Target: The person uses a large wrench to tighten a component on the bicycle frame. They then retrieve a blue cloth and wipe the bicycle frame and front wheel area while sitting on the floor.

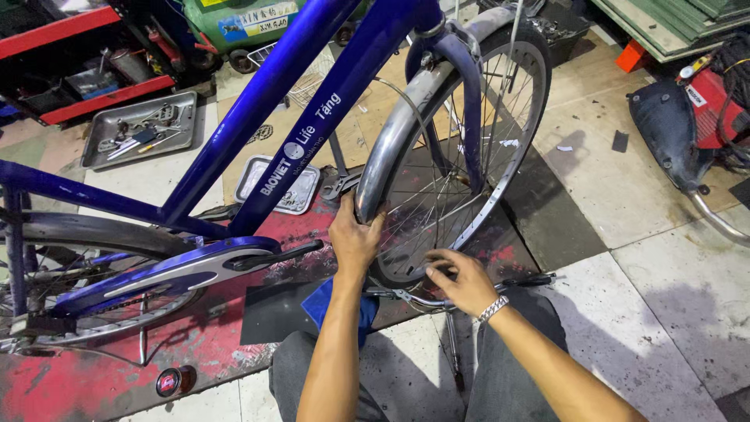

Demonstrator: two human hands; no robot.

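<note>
Silver mudguard (391,133) curved over spoked front wheel (500,180), left hand (354,234) clamped on it.

one head camera, looking steeply down and forward, close over the front wheel (457,156) and floor.

I see a bright blue bike frame (312,101) with white letters on it. The mudguard (391,148) is shiny silver, and the wheel rim (508,148) is silver too. The chain cover (180,273) is blue and silver. A blue cloth (320,301) lies on the worn red floor plate (94,375). The tool tray (141,129) is grey. My right hand (461,281) has a silver watch (492,309).
</note>
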